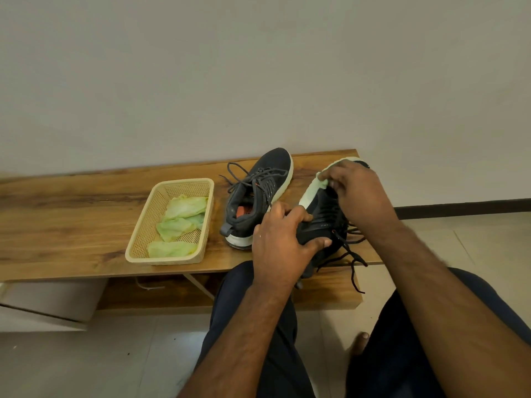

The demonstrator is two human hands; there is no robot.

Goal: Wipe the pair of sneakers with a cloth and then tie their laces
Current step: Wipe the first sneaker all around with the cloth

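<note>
The left hand (280,239) grips the dark sneaker (321,222) by its heel end, tilted on its side over the counter (71,225) edge, while the right hand (356,191) pinches a pale green cloth (321,182) against the white sole near the toe. Wiping in steady strokes along the sole, turning the shoe with the holding hand, should clean it evenly; its laces (352,254) hang loose. The other sneaker (258,193) sits beside the basket (138,239) of cloths; no brand or writing is legible.

Dk grey sneakers (258,196) w/ white soles, pale green cloths (184,216), beige basket (143,225)
</note>
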